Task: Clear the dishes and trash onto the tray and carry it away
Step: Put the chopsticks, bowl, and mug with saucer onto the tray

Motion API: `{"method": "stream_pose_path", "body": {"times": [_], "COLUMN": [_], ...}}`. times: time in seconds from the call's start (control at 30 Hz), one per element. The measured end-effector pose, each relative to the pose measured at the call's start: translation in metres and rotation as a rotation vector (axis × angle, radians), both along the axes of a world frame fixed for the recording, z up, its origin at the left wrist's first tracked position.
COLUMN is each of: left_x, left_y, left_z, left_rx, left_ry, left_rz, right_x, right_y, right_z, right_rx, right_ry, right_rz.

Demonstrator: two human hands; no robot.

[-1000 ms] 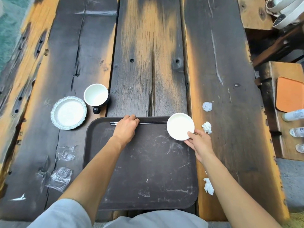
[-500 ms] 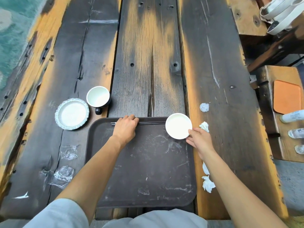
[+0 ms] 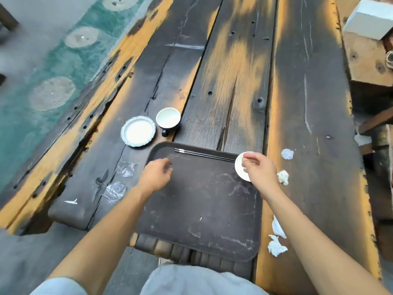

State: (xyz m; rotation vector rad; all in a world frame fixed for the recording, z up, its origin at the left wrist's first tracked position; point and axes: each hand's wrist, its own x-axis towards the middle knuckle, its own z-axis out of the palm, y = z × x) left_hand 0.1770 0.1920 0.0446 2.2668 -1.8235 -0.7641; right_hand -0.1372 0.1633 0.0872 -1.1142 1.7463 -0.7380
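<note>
A dark tray [image 3: 202, 209] is lying on the wooden bench [image 3: 308, 103], and black chopsticks [image 3: 204, 154] are resting along its far edge. The person's left hand [image 3: 156, 177] is hovering over the tray with fingers loosely spread, holding nothing. The right hand [image 3: 258, 169] is hanging above a small white dish [image 3: 241, 167] at the tray's far right corner; if its fingers are touching the dish, I cannot tell. A scalloped plate [image 3: 138, 131] and a cup [image 3: 168, 118] are standing beside each other just beyond the tray's left corner. Crumpled tissues [image 3: 276, 244] are lying right of the tray.
</note>
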Motion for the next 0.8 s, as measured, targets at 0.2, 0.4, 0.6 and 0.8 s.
{"method": "stream_pose_path", "body": {"times": [0.2,0.4,0.6,0.8], "left_x": [0.041,0.091,0.147,0.199], "left_y": [0.046,0.049,0.006,-0.053], "left_z": [0.015,0.02,0.007,-0.036], "left_rx": [-0.047,-0.024,0.011,0.076], "left_ry": [0.155,0.222,0.325,0.426], "left_rz": [0.372,0.525,0.49,0.454], "right_x": [0.055,0.111,0.171,0.238], "right_y": [0.003,0.001,-0.03,-0.076], "right_z": [-0.005,-0.011,-0.026,-0.055], "right_rx": [0.087,0.124,0.155,0.221], "right_ry": [-0.182,-0.224,-0.207,-0.229], "right_rz": [0.226,0.264,0.127,-0.011]}}
